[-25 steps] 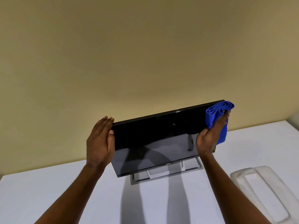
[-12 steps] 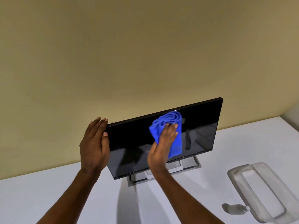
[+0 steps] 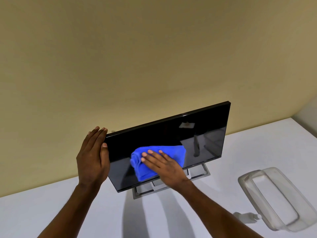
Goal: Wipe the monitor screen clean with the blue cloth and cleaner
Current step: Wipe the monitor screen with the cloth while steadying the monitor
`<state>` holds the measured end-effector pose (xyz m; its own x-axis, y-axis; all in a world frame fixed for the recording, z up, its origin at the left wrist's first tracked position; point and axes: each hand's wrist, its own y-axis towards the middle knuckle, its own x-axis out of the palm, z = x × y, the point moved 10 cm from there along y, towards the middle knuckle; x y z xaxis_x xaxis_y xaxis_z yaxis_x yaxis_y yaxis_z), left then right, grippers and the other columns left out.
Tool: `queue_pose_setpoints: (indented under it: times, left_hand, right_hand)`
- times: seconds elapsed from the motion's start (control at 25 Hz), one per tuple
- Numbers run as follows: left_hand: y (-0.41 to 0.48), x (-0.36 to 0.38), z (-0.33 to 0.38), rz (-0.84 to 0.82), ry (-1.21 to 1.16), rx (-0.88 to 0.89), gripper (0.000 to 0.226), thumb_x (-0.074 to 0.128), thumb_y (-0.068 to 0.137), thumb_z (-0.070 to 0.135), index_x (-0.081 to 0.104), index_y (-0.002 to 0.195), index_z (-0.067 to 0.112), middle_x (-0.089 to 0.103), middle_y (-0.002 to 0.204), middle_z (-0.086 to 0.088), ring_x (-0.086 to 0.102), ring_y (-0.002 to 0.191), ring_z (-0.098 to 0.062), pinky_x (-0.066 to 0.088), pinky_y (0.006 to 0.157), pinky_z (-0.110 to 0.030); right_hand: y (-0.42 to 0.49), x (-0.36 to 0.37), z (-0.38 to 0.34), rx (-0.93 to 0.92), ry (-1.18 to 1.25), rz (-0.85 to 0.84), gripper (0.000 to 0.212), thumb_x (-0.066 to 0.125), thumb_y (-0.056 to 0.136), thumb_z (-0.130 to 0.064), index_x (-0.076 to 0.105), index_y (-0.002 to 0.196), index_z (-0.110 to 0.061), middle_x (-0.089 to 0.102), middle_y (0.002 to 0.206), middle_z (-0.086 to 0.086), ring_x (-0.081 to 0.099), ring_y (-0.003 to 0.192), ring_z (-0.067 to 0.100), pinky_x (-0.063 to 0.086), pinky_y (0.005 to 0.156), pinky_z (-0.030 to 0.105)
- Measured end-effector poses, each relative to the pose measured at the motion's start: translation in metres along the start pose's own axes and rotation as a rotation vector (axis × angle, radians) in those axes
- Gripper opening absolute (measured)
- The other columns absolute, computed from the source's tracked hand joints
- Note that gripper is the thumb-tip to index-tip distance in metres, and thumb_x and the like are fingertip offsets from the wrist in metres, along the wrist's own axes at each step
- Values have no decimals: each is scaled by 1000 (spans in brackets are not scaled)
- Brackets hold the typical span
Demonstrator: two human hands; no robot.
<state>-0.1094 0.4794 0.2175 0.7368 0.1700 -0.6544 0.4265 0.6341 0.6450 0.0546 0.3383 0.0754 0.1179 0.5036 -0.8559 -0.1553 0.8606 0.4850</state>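
Right hand [image 3: 164,166] lies flat on the cloth [image 3: 139,169], fingers straight and slightly spread, pressing it against the lower middle of the monitor [image 3: 163,134] screen; nothing is curled round the cloth. The cloth is blue and bunched into folds, showing to the left of the fingertips and above the knuckles, with its lower end close to the screen's bottom edge. Left hand [image 3: 92,158] stands upright against the monitor's left edge, fingers straight and together, reaching up to the top left corner, with the thumb tip resting on the front of the frame. The monitor is dark, glossy and leaning back, and it sits on a grey stand [image 3: 197,172] near the far edge of the white table [image 3: 51,212], close to the tan wall [image 3: 154,57]. Toward the right edge of the table lies a clear plastic tray [image 3: 274,200], well apart from the monitor. Just beside its near left side lies a small pale bottle [image 3: 247,217], too blurred to make out further. Both forearms are bare and cast shadows on the table in front of the stand.
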Motion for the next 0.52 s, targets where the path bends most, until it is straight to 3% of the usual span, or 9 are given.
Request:
queue_pose_setpoints:
  times: [0.16,0.24,0.32,0.4,0.44,0.48,0.52]
  left_hand:
    - [0,0,-2,-4,6,1,47,35,104,20,64,140,8,64,145,-5,49,147,-21,39,122,-43]
    - [0,-1,-2,-5,8,-1,47,35,104,20,64,140,9,64,145,-5,49,148,-20,39,122,-42]
    - [0,-1,-2,-4,9,-4,47,35,105,21,65,139,9,64,145,-4,48,148,-19,39,122,-40]
    - [0,-2,-2,-5,7,-11,47,35,105,21,65,139,9,65,145,-4,48,148,-19,39,123,-39]
    - [0,-2,-2,-8,7,-14,47,35,105,21,65,139,9,65,145,-5,49,148,-19,39,122,-39]
    - [-1,-2,-1,-11,8,-14,47,35,104,20,65,139,8,65,145,-5,49,147,-20,39,122,-40]
    - [-1,-3,-1,-11,9,-12,47,35,104,20,65,139,8,65,145,-5,49,147,-20,39,122,-41]
  right_hand:
    - [-41,-24,83,290,129,57,105,41,74,-1,0,168,-23,-2,176,-8,3,163,13,3,133,38]
    - [-57,-34,118,401,242,101,80,33,95,-8,3,168,-24,5,177,-7,9,163,17,8,133,43]
    - [-74,-44,145,564,336,212,59,18,111,-32,12,168,-19,15,176,4,13,163,21,8,133,42]
    - [-91,-52,168,784,432,356,55,29,111,-30,23,164,-16,31,168,13,24,160,20,16,133,36]
    - [-104,-51,182,920,465,435,51,37,110,-22,32,160,-19,45,158,9,41,151,16,30,127,30]
    - [-120,-51,193,1096,487,520,43,43,109,-18,45,152,-22,58,138,3,56,128,9,44,113,22]
    - [-133,-56,199,1256,414,576,30,48,110,-22,55,139,-25,60,114,2,58,103,8,49,97,17]
